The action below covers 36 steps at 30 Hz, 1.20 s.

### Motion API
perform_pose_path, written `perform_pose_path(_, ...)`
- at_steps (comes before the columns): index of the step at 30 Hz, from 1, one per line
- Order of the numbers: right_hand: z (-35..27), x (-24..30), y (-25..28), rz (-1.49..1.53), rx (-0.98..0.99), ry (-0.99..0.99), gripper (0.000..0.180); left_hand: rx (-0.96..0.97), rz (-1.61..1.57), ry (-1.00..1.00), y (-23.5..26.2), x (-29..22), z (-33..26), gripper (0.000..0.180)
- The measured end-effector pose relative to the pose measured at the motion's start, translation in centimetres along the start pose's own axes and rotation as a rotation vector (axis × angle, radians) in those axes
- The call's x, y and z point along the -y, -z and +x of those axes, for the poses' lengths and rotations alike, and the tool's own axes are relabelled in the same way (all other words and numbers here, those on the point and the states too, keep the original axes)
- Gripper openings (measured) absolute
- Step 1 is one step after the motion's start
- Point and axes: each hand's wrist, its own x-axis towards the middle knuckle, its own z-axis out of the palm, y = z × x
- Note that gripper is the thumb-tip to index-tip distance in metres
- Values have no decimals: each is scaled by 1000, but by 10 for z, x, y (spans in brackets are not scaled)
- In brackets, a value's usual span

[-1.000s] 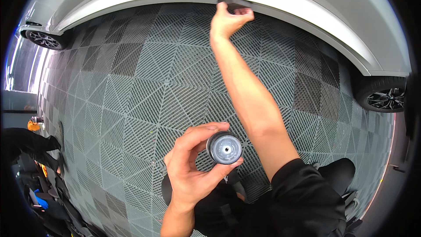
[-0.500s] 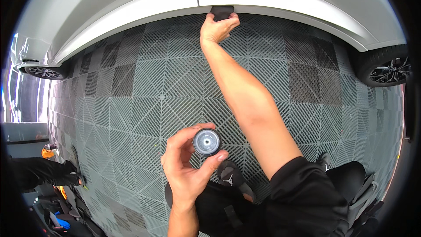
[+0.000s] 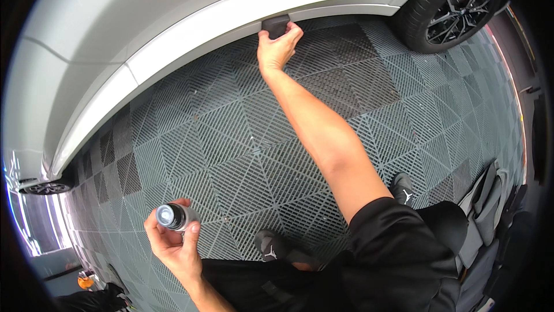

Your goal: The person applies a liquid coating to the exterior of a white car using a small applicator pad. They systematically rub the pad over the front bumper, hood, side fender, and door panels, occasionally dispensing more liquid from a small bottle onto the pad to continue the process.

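My right hand (image 3: pixel 277 51) reaches far forward and grips a black applicator block (image 3: pixel 276 25) between thumb and fingers. The block rests against the lower sill of a silver-white car (image 3: pixel 231 15). At the lower left, my left hand (image 3: pixel 176 248) is closed round a small bottle (image 3: pixel 186 217) with a dark collar and a pale round top, tilted up toward me. What is inside the bottle cannot be made out.
A car wheel (image 3: pixel 461 15) stands at the upper right, another (image 3: pixel 47 188) at the far left. Grey slatted tiles (image 3: pixel 231 156) cover the floor. My shoes (image 3: pixel 277 247) are below. Dark grey fabric (image 3: pixel 485 202) lies at the right, and an orange object (image 3: pixel 85 280) at the lower left.
My view has turned and shifted toward the right-hand wheel. The block is further along the sill toward that wheel. My left hand and bottle have moved left and down in view.
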Motion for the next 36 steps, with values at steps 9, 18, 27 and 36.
perform_pose_path(9, 147, -42, 87, -50, -213, 70, 56, 31, 132, 7, -48, -20, 3, 52)
perform_pose_path(18, 248, -67, 156, -34, -291, -49, 63, 102, 199, -8, -95, -31, 3, 51)
perform_pose_path(27, 272, -90, 177, -62, -288, 132, 63, 144, 227, -42, -105, -36, 0, 50)
perform_pose_path(36, 156, -56, 87, 18, -245, 103, 62, 129, 212, -29, -65, -41, -18, 54)
